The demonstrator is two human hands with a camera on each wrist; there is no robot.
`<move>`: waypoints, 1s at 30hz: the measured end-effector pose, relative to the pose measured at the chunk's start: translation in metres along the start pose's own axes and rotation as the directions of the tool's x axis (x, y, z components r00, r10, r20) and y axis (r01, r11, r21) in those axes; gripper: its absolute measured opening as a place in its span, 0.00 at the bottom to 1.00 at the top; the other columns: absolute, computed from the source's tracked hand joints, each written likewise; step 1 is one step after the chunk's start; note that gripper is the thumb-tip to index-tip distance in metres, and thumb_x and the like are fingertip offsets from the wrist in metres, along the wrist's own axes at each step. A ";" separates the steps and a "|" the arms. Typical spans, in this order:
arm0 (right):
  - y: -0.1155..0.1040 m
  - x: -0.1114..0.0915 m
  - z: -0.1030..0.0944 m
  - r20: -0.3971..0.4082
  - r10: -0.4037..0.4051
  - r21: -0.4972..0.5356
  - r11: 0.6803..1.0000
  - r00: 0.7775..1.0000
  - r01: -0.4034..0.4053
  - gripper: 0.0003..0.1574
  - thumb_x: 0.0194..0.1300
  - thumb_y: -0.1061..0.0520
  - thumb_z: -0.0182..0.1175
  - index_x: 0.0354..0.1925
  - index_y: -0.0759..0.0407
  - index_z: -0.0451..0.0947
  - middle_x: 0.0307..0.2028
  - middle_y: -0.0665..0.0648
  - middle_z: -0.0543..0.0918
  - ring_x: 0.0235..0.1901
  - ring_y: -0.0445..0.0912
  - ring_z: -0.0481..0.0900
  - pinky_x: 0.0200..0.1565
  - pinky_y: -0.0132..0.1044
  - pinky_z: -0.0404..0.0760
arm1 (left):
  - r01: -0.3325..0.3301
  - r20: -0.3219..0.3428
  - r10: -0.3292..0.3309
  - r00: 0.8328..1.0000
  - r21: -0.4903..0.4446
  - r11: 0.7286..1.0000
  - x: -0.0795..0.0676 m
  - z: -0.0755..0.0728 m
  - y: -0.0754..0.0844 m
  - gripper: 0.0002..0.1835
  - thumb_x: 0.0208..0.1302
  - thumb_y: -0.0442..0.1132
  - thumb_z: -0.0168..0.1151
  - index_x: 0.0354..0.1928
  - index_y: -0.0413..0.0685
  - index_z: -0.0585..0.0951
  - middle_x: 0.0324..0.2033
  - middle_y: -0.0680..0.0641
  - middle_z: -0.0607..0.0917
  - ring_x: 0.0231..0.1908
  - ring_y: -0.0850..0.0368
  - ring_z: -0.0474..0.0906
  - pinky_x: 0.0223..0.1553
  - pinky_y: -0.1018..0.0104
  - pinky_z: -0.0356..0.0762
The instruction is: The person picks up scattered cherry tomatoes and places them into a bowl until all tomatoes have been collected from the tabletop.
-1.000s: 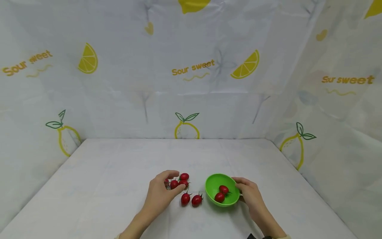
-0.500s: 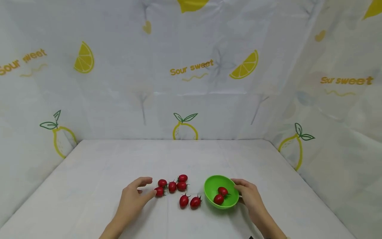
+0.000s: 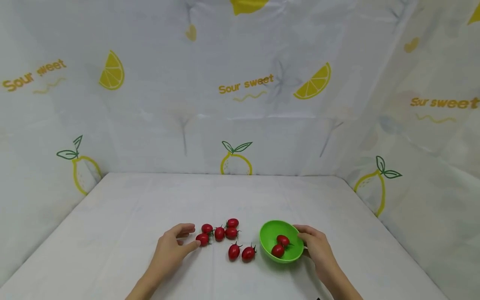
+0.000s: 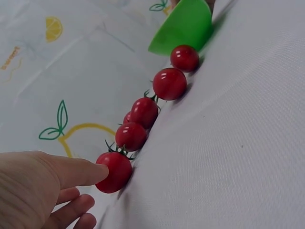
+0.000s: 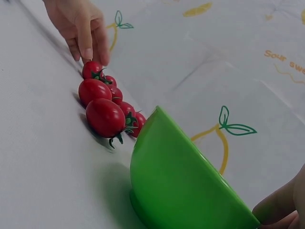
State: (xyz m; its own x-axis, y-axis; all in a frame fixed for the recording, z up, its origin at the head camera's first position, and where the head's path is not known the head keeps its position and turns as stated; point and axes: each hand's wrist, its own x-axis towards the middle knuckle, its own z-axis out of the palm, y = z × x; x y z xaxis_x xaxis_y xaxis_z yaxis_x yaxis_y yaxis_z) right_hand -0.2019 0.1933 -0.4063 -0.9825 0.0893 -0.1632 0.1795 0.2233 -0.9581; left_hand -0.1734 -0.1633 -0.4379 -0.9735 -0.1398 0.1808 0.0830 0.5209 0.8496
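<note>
My left hand [image 3: 168,250] is left of a cluster of loose red cherry tomatoes, fingers spread and loosely bent. Its thumb tip overlaps the side of the leftmost cherry tomato [image 4: 115,172] in the left wrist view, while the other fingers lie apart from it. A green bowl [image 3: 268,230] stands at the right, and my right hand [image 3: 318,252] grips its right rim, thumb near the top edge and fingers partly hidden behind the wall. Inside the bowl lie two cherry tomatoes, one [image 3: 283,240] behind the other [image 3: 277,250].
Between hand and bowl lie several more cherry tomatoes with green stems: a back group including one [image 3: 231,233], and two nearer the front, one [image 3: 234,252] beside the other [image 3: 248,253]. White cloth covers the table [image 3: 150,200]; a lemon-printed curtain [image 3: 157,104] encloses the back and sides.
My left hand has drawn back leftward from over the cluster, uncovering the tomatoes there, and has barely moved in the last half second. The right hand keeps hold of the bowl in place.
</note>
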 end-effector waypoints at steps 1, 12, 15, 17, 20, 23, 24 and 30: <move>0.000 0.000 0.000 0.001 0.000 0.001 1.000 1.000 0.000 0.23 0.73 0.62 0.45 0.61 0.71 0.72 0.55 0.64 0.77 0.46 0.51 0.78 0.43 0.42 0.79 | 0.007 0.000 -0.007 1.000 0.000 1.000 0.000 0.000 0.000 0.23 0.53 0.35 0.76 0.52 0.41 0.81 0.46 0.50 0.84 0.49 0.51 0.78 0.50 0.55 0.77; -0.002 0.000 0.004 0.004 -0.009 0.002 1.000 1.000 0.009 0.24 0.73 0.61 0.44 0.61 0.71 0.72 0.54 0.64 0.78 0.47 0.51 0.78 0.43 0.42 0.79 | 0.008 0.005 -0.008 1.000 0.035 0.999 0.003 -0.001 -0.001 0.24 0.52 0.36 0.76 0.52 0.40 0.81 0.46 0.50 0.84 0.49 0.51 0.78 0.51 0.53 0.76; -0.002 -0.001 0.002 -0.003 -0.011 -0.001 1.000 1.000 0.011 0.24 0.73 0.61 0.44 0.61 0.71 0.71 0.56 0.65 0.77 0.47 0.51 0.77 0.43 0.42 0.79 | -0.001 0.013 0.001 1.000 0.032 0.999 0.004 0.002 0.000 0.24 0.52 0.36 0.75 0.52 0.40 0.81 0.46 0.49 0.84 0.49 0.51 0.78 0.52 0.53 0.75; -0.002 -0.001 0.002 -0.002 -0.013 -0.001 1.000 1.000 0.013 0.24 0.73 0.61 0.44 0.61 0.71 0.71 0.56 0.65 0.76 0.47 0.51 0.77 0.43 0.41 0.79 | -0.003 0.010 0.003 1.000 0.032 0.999 0.003 0.003 -0.001 0.24 0.52 0.36 0.75 0.52 0.40 0.81 0.46 0.49 0.84 0.49 0.51 0.78 0.52 0.53 0.75; -0.001 0.000 0.001 0.003 -0.013 0.003 1.000 1.000 0.013 0.24 0.73 0.61 0.44 0.61 0.71 0.71 0.56 0.65 0.76 0.47 0.51 0.77 0.43 0.41 0.79 | 0.000 0.000 0.001 1.000 0.030 1.000 0.003 0.006 -0.001 0.24 0.52 0.36 0.76 0.52 0.40 0.81 0.46 0.50 0.85 0.48 0.51 0.78 0.53 0.52 0.74; 0.001 0.000 0.000 0.000 -0.011 0.005 1.000 1.000 0.011 0.24 0.73 0.61 0.44 0.61 0.71 0.72 0.55 0.64 0.77 0.46 0.51 0.77 0.43 0.41 0.79 | -0.003 -0.007 0.003 1.000 0.018 1.000 0.002 0.009 -0.002 0.24 0.51 0.38 0.77 0.51 0.42 0.82 0.46 0.50 0.85 0.48 0.52 0.77 0.53 0.51 0.73; 0.001 0.000 0.000 -0.003 -0.009 0.005 1.000 1.000 0.009 0.24 0.73 0.61 0.45 0.61 0.71 0.72 0.55 0.64 0.77 0.46 0.50 0.77 0.42 0.41 0.79 | -0.004 -0.006 0.004 1.000 0.016 1.000 0.002 0.010 -0.002 0.24 0.51 0.39 0.77 0.51 0.42 0.82 0.45 0.51 0.85 0.48 0.52 0.77 0.53 0.51 0.73; 0.002 0.001 0.000 -0.004 -0.008 0.004 1.000 1.000 0.008 0.23 0.73 0.61 0.45 0.61 0.71 0.72 0.54 0.64 0.77 0.45 0.50 0.77 0.42 0.40 0.79 | -0.002 -0.003 0.002 1.000 0.010 1.000 0.000 0.016 0.000 0.24 0.51 0.45 0.78 0.49 0.46 0.83 0.44 0.53 0.85 0.48 0.52 0.76 0.53 0.49 0.72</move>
State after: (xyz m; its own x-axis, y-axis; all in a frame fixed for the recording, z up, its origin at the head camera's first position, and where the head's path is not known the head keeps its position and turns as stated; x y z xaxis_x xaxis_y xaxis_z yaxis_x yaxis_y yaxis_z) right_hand -0.2027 0.1942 -0.4079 -0.9838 0.0911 -0.1547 0.1714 0.2198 -0.9604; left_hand -0.1765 -0.1499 -0.4454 -0.9728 -0.1414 0.1837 0.0825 0.5295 0.8443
